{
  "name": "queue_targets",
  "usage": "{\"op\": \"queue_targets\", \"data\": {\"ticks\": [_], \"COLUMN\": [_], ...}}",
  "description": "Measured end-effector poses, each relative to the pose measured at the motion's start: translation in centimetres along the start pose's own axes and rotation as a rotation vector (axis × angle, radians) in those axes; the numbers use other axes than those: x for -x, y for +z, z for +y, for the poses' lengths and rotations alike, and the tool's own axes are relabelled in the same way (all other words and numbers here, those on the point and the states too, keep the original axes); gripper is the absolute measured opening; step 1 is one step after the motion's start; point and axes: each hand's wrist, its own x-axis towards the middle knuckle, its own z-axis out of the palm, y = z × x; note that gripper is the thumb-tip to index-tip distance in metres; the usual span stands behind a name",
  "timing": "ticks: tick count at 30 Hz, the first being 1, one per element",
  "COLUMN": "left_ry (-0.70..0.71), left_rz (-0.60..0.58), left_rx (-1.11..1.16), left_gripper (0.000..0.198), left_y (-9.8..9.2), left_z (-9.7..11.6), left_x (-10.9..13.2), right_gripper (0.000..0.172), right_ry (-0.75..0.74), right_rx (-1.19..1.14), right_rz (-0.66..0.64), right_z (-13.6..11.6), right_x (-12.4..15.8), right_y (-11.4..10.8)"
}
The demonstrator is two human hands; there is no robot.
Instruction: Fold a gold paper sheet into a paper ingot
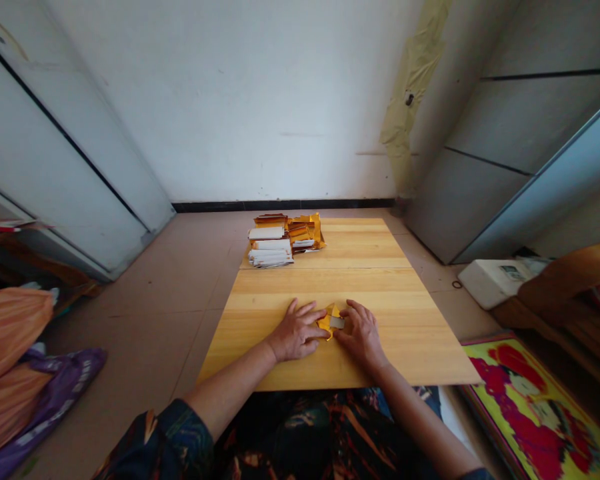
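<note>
A small piece of gold foil paper (pixel 325 325), with a grey-silver patch on its right part, lies on the wooden board near the front edge. My left hand (pixel 295 332) rests at its left side, with the thumb and index finger holding the paper's edge. At the right end, my right hand (pixel 361 333) is curled with its thumb and fingertips pinching the paper beside the silver patch. The paper's far corner sticks up between the two hands. Fingers cover its outer edges.
Stacks of folded gold and white paper (pixel 271 253) sit at the board's far left corner. The wooden board (pixel 410 333) stands before a white wall. Plastic bags (pixel 15 333) lie at left. A white box (pixel 495 283) and a colourful picture mat (pixel 535 400) are at right.
</note>
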Motion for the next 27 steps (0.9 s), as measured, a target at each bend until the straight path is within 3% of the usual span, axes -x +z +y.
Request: {"op": "queue_targets", "data": {"ticks": [12, 19, 27], "left_ry": [-0.001, -0.002, -0.007], "left_rz": [-0.015, -0.005, -0.013], "left_rx": [0.004, -0.006, 0.009], "left_gripper": [0.037, 0.038, 0.038], "left_y": [-0.2, 0.1, -0.2], "left_z": [0.1, -0.1, 0.1], "left_x": [-0.1, 0.0, 0.0], "right_gripper": [0.031, 0.029, 0.027], "right_ry": [0.002, 0.035, 0.063], "right_rx": [-0.092, -0.005, 0.0], "right_rz": [0.05, 0.011, 0.015], "right_z": [2.0, 0.3, 0.3], "right_x": [-0.3, -0.2, -0.4], "right_y": [0.4, 0.4, 0.2]}}
